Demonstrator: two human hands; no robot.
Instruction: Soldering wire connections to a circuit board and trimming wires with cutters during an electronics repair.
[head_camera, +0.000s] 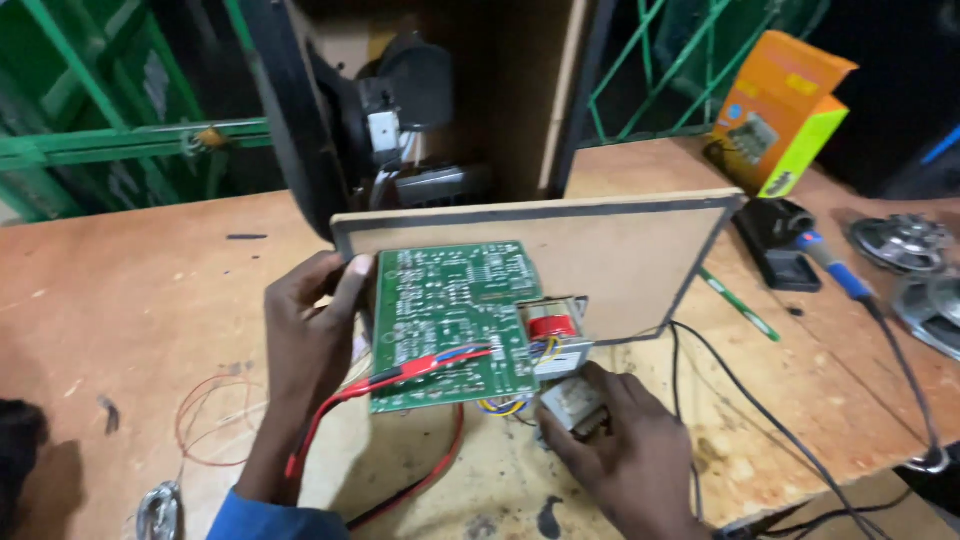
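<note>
Both hands' grip holds the green circuit board upright, long axis vertical.

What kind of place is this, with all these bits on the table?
Probably an electronics repair workshop: a green circuit board with a transformer, a soldering iron on the worn wooden workbench, and loose speaker parts.

A green circuit board stands tilted against a wooden panel, red probes lying across it; a small metal transformer sits just beside its lower right corner.
</note>
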